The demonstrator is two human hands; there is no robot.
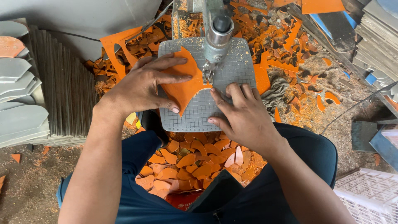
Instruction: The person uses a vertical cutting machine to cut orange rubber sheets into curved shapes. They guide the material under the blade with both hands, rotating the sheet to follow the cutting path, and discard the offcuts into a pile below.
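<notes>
Orange sheet (182, 85) pressed flat under both hands | cutter head (215, 39) above | scraps (190, 164) below

Head camera looks steeply down, close above the saw table (232, 74).

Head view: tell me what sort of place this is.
Probably a small cutting workshop: a metal cutting machine over a grey gridded plate, both hands pressing a flat orange sheet piece, orange offcuts heaped below, stacked grey cut shapes alongside.
</notes>
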